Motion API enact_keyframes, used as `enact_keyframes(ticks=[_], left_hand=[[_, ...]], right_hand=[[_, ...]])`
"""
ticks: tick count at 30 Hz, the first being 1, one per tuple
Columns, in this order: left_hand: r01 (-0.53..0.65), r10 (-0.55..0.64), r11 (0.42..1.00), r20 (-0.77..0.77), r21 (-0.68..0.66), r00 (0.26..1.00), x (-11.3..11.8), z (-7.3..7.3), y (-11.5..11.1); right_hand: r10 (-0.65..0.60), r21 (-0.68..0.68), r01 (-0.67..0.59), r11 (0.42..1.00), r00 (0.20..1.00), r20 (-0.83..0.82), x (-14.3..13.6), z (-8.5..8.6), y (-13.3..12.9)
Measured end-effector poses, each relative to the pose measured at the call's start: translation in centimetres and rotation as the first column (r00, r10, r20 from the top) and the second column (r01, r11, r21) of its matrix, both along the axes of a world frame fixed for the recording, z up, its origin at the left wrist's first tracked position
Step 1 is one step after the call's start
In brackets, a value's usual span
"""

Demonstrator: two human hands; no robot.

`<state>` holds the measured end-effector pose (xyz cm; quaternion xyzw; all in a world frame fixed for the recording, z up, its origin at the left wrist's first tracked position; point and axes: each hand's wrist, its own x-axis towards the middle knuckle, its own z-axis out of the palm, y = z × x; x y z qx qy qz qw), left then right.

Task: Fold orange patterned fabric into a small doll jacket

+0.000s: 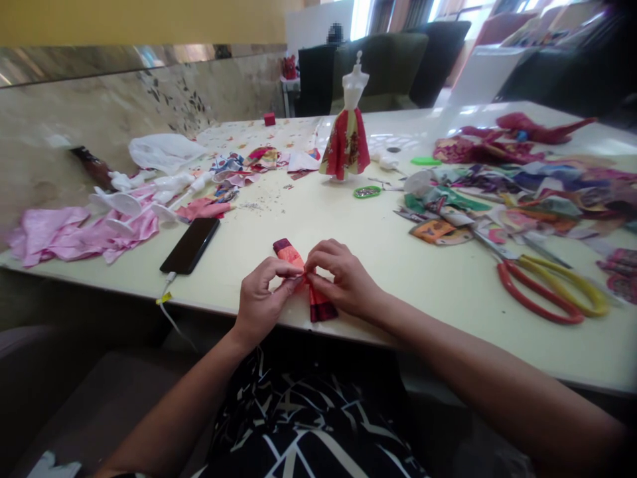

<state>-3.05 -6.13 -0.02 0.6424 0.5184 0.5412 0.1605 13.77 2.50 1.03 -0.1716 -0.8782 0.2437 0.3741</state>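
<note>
A folded strip of red and orange fabric point(322, 307) with dark maroon ends lies near the table's front edge, narrowed at its middle. My left hand point(263, 292) pinches it at the middle from the left. From the right, my right hand point(341, 275) pinches the same spot, thumb and fingertips almost touching those of the left. Whether a pin or thread sits between the fingertips is too small to tell. Beyond my hands stands a small white dress form point(354, 86) wearing a red and cream patterned skirt point(347, 146).
A black phone point(190, 245) with a white cable point(172, 312) lies left. Large scissors point(542, 285) with red and yellow handles lie right, by heaped fabric scraps point(527, 182). Pink cloth point(74, 232) and white stands point(122, 202) are far left. A green pin dish point(367, 192) sits ahead.
</note>
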Motion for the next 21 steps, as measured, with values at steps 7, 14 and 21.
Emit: enact_keyframes(ticks=[7,14,21], left_hand=[[0.129,-0.012,0.973,-0.515,0.192,0.857,0.0,-1.1,-1.5],[0.209,-0.112,0.975,-0.653,0.073,0.749,-0.1,-1.5,-3.3],[0.26,-0.125,0.964,-0.763,0.058,0.635,-1.2,-1.3,-3.6]], right_hand=[[-0.081,0.442,-0.032,0.896,0.969,0.233,2.4,-0.8,-0.8],[-0.081,0.396,-0.039,0.918,0.956,0.282,5.6,-1.1,-3.5],[-0.125,0.346,-0.014,0.938,0.919,0.375,7.5,-0.9,-4.2]])
